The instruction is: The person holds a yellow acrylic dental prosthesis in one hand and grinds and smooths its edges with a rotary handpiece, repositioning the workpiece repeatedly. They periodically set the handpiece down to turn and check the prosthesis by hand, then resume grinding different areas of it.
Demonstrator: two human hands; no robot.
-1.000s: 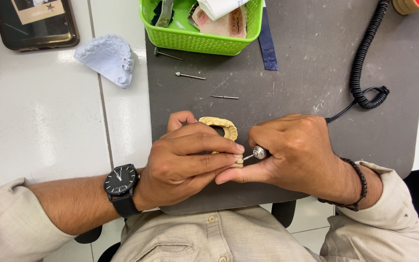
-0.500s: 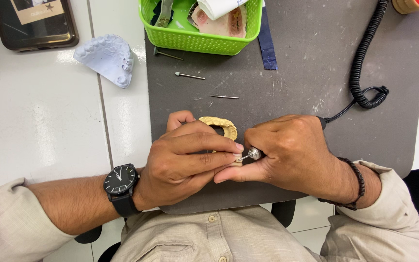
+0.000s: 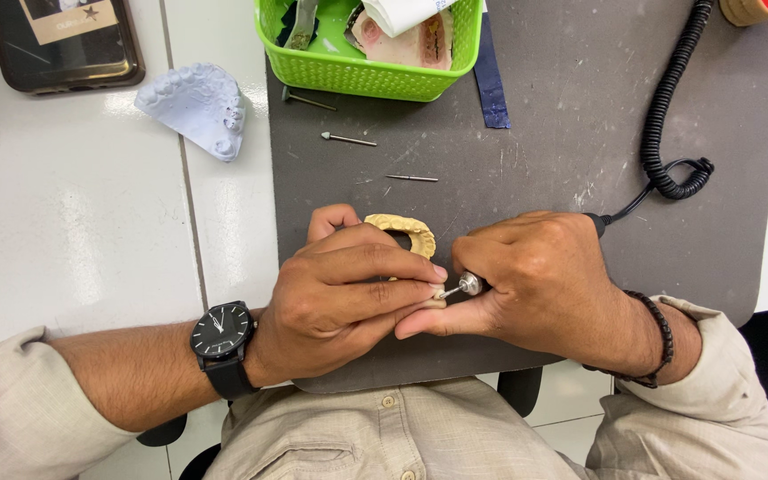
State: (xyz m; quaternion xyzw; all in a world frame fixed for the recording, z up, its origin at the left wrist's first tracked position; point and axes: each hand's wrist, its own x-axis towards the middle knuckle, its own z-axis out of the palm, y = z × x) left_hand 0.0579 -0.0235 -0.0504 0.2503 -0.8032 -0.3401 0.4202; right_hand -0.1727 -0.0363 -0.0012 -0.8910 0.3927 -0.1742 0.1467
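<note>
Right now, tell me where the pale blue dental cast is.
In the head view, the pale blue dental cast lies upper left on the white table, beside the grey mat, below-left of the green basket.

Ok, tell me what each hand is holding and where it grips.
The left hand grips the yellow dental cast at its near edge. The right hand holds a corded rotary handpiece close behind its metal tip.

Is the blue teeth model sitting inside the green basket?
No, the blue teeth model lies on the white table, left of the green basket.
</note>
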